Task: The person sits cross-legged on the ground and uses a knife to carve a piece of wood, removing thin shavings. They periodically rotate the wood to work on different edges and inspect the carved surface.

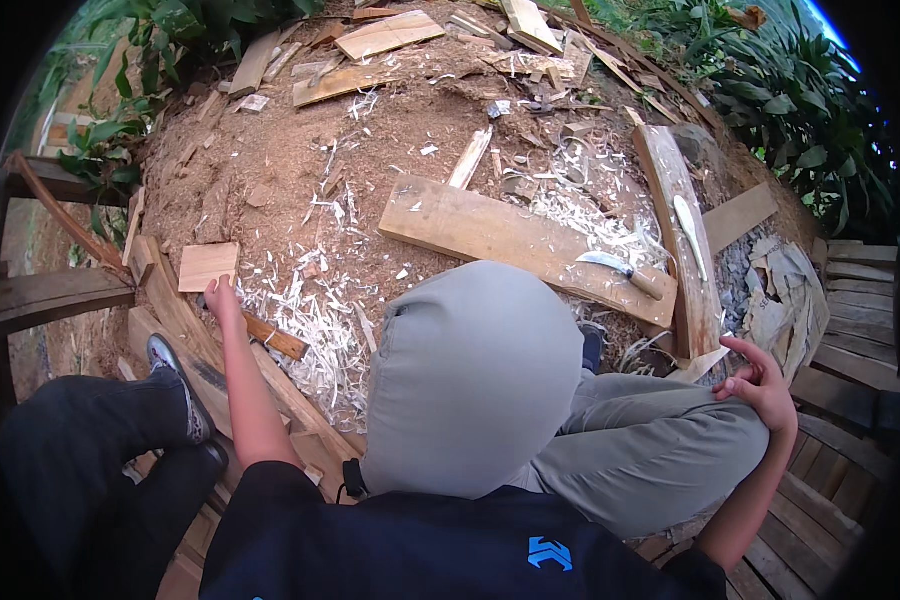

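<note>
Stretched out at the left, my left hand (225, 299) pinches the near edge of a small square wooden board (208, 266). My right hand (760, 388) rests on my bent right knee, its fingers apart and nothing in them. Ahead of my knees, a knife (642, 283) with a curved blade and wooden handle lies on a thick plank (490, 225). A pale, slim carved wooden piece (690, 236) lies on a long beam (662, 190) to the right of the plank.
White wood shavings (320, 345) cover the sawdust ground. Wood offcuts (390, 35) are heaped at the back. Another person's dark-trousered leg (80, 430) is close on my left. A slatted wooden structure (855, 330) stands at the right, and a wooden frame (55, 300) at the left.
</note>
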Available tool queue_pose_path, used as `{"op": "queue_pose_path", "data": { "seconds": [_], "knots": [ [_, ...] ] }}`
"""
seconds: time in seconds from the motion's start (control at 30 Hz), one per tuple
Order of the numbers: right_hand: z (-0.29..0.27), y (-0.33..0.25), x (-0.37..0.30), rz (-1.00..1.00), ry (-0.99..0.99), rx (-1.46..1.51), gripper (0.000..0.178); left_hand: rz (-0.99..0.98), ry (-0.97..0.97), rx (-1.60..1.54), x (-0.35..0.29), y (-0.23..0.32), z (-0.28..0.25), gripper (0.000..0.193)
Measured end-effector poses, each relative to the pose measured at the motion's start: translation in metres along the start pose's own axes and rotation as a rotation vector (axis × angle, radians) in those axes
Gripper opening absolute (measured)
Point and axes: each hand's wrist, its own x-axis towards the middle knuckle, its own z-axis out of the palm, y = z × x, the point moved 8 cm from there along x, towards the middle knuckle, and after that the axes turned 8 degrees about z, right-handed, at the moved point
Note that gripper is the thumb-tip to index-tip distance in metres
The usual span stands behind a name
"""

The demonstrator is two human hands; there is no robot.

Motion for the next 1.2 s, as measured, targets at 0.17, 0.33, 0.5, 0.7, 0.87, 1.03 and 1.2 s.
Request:
{"op": "queue_pose_path", "data": {
  "seconds": [0.17,0.33,0.5,0.7,0.87,1.03,1.2],
  "knots": [
    [0.01,-0.019,0.006,-0.113,-0.03,-0.009,0.059,0.179,-0.23,-0.024,-0.022,0.04,0.07,0.036],
    [-0.024,-0.012,0.055,-0.155,0.144,-0.2,0.048,0.262,-0.828,0.015,-0.134,0.122,0.177,0.029],
    [-0.048,0.06,0.165,-0.275,0.377,-0.377,0.041,0.285,-1.206,-0.095,-0.239,0.142,0.247,0.026],
    [-0.006,0.107,0.222,-0.504,0.568,-0.514,0.061,0.361,-1.316,0.038,-0.293,0.143,0.263,0.031],
    [0.016,0.098,0.219,-0.608,0.789,-0.568,0.047,0.294,-1.338,0.101,-0.278,0.131,0.259,0.036],
    [0.018,0.116,0.221,-0.646,0.923,-0.572,0.034,0.301,-1.226,0.161,-0.26,0.138,0.243,0.036],
    [-0.01,0.14,0.176,-0.484,1.117,-0.274,0.031,0.329,-1.114,0.178,-0.239,0.155,0.222,0.037]
  ]
}}
